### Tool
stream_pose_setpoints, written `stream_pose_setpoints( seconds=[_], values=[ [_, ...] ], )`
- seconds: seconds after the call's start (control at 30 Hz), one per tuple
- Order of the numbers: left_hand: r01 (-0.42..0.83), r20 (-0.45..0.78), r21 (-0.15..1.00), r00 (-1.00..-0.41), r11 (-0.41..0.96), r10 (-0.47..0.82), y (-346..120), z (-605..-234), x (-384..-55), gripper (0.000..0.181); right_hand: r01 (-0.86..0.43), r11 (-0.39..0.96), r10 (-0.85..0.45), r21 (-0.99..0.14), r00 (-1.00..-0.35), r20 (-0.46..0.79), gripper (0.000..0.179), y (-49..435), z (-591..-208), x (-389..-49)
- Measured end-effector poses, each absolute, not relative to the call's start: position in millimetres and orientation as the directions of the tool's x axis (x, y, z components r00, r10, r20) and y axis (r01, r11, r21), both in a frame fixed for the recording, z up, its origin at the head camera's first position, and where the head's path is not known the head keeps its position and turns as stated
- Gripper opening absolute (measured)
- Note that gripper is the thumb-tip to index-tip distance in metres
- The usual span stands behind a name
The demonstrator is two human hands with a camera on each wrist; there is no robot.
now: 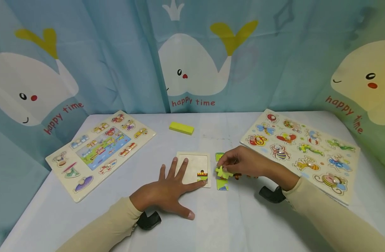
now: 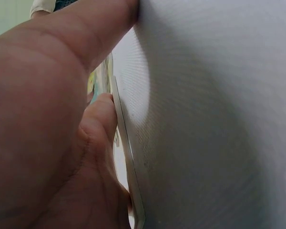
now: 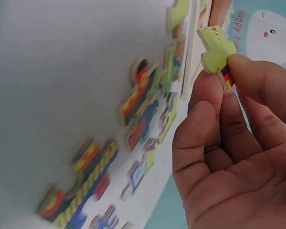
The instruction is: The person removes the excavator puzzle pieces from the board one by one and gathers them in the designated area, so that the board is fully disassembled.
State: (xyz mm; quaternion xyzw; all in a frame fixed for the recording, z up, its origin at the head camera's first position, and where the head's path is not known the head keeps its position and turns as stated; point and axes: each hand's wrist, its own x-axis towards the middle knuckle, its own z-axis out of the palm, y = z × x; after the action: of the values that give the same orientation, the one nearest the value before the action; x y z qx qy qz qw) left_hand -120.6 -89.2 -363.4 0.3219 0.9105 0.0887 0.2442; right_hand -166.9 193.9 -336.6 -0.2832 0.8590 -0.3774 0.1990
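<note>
My right hand [image 1: 246,162] pinches a light-green jigsaw puzzle piece [image 3: 217,51] between thumb and fingers, just right of a small wooden puzzle tray [image 1: 192,161]. The held piece also carries a red, yellow and dark strip. With fingers spread, my left hand [image 1: 168,190] rests over the tray's lower left side. Its index fingertip touches a puzzle piece [image 1: 202,174] lying in the tray's lower right corner. Loose green pieces lie beside the tray, one green-and-blue piece [image 1: 222,184] below the right hand. More pieces, partly hidden by that hand, show in the right wrist view.
A board of picture pieces [image 1: 75,162] lies at the left, and a larger insect board [image 1: 293,159] lies at the right, under the right forearm in view. A yellow block [image 1: 181,128] sits near the back edge. Behind the table hangs a blue whale-print curtain [image 1: 132,70].
</note>
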Motion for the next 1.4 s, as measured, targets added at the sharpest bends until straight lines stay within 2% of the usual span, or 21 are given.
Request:
stream_pose_setpoints(
  seconds=[0.3, 0.5, 1.03, 1.2, 1.4],
  values=[
    [0.54, -0.384, 0.327, -0.674, 0.776, 0.631, -90.2, -364.2, -120.6, 0.09, -0.314, 0.532, -0.631, -0.786, -0.766, -0.121, 0.015, 207.3, -338.7, -159.5],
    [0.554, -0.374, 0.332, -0.665, 0.763, 0.646, -90.0, -364.7, -121.3, 0.09, -0.275, 0.552, -0.62, -0.788, -0.767, -0.166, 0.011, 214.0, -339.9, -150.9],
    [0.555, -0.38, 0.332, -0.661, 0.762, 0.647, -89.9, -364.9, -122.0, 0.09, -0.266, 0.52, -0.686, -0.811, -0.696, -0.212, 0.012, 219.8, -344.3, -144.6],
    [0.548, -0.383, 0.334, -0.665, 0.767, 0.642, -89.8, -365.5, -120.6, 0.09, -0.307, 0.575, -0.669, -0.759, -0.71, -0.22, 0.011, 217.6, -342.8, -142.6],
    [0.556, -0.38, 0.328, -0.663, 0.764, 0.645, -90.2, -365.1, -121.3, 0.09, -0.418, 0.642, -0.644, -0.643, -0.75, -0.155, 0.013, 215.9, -337.7, -141.0]
  ],
)
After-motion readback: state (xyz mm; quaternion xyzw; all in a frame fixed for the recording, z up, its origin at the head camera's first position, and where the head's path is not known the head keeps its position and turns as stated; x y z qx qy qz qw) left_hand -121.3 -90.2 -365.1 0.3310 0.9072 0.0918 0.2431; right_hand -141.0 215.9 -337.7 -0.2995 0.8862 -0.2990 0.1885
